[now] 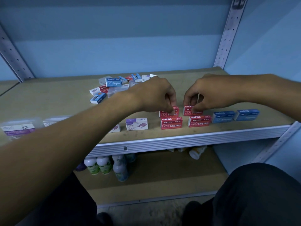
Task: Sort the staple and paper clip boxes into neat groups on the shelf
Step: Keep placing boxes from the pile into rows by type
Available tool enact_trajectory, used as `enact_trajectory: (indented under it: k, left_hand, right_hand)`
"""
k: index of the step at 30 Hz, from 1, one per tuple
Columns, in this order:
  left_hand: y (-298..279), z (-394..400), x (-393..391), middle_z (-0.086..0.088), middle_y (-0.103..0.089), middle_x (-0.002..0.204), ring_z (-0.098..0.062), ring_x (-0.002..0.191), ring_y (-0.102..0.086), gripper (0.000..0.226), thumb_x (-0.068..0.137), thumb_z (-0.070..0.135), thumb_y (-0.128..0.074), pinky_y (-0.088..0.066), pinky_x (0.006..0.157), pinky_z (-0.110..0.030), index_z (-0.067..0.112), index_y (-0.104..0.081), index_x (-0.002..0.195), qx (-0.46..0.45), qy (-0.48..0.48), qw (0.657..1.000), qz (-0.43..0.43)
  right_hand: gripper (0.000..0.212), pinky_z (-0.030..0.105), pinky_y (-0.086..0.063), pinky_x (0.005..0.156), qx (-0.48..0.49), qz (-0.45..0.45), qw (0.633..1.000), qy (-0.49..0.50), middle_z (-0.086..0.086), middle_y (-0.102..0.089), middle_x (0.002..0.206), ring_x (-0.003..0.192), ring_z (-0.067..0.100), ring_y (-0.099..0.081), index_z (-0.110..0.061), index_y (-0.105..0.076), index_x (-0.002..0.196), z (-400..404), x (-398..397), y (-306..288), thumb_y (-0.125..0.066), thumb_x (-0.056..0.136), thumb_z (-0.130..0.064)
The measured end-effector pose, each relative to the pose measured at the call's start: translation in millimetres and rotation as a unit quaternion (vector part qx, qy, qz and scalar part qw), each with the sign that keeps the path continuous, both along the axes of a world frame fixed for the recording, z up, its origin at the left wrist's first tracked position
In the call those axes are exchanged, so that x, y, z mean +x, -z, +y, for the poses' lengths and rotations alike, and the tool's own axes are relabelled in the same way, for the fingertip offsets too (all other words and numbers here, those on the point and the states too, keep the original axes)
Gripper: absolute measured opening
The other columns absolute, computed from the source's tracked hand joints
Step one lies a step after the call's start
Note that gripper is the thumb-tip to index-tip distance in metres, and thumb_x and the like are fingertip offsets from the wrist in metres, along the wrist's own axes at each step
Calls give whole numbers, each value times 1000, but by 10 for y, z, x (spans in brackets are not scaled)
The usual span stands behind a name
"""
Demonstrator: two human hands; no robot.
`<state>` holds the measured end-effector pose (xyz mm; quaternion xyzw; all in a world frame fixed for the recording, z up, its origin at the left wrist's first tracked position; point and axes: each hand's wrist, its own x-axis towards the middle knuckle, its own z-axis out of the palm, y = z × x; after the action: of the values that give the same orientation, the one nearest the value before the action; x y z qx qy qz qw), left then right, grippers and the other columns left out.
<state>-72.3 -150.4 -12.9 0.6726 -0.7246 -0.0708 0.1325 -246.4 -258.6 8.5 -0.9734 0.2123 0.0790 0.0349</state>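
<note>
Shelf [48, 101], front row: red staple boxes, four, in two pairs one behind the other; blue staple boxes [235, 116], two, side by side to their right; white staple boxes, two, to their left, one half hidden by the left forearm. Left hand [156, 93]: fingers pinching rear-left red box [169, 112]. Right hand [210, 93]: fingers pinching rear-right red box [192, 110]. Clear paper clip boxes [19, 128], two, far left. Unsorted pile [114, 86] at back, count unclear. Bottles [104, 165] on lower shelf.
</note>
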Motion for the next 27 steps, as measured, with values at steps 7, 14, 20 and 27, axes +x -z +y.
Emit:
enact_trajectory:
  k: [7,14,20,27]
  left_hand:
    - [-3,26,42,12,-74,85,-1,84,-67,16,79,35,-79,-50,72,-16,24,-77,91,-2,-3,1000,9]
    - [-133,188,284,14,-72,91,-2,86,-62,28,83,54,-68,-49,82,-24,28,-76,89,-11,-40,999,-20]
    - [-89,353,675,10,-68,108,-2,82,-53,34,84,53,-67,-39,77,-21,25,-71,103,17,-72,994,-77]
    - [5,473,1075,4,-55,124,-15,115,-49,51,79,45,-77,-38,90,-25,28,-60,124,29,-132,986,-95]
  right_hand:
    - [11,22,-53,79,15,-6,1000,2,-22,-74,85,77,-9,-65,-40,-73,98,-17,-13,-6,-72,88,-36]
    - [19,32,-52,87,-37,-22,999,-3,-31,-69,100,98,-1,-63,-47,-69,105,-88,85,-84,-59,90,-54]
    - [26,11,-31,67,-32,-11,999,-5,-24,-60,116,98,2,-55,-48,-59,119,-138,294,-38,-59,93,-52]
    - [41,28,-42,92,-13,-11,1000,17,-7,-54,134,108,13,-55,-43,-53,133,-192,581,14,-63,94,-46]
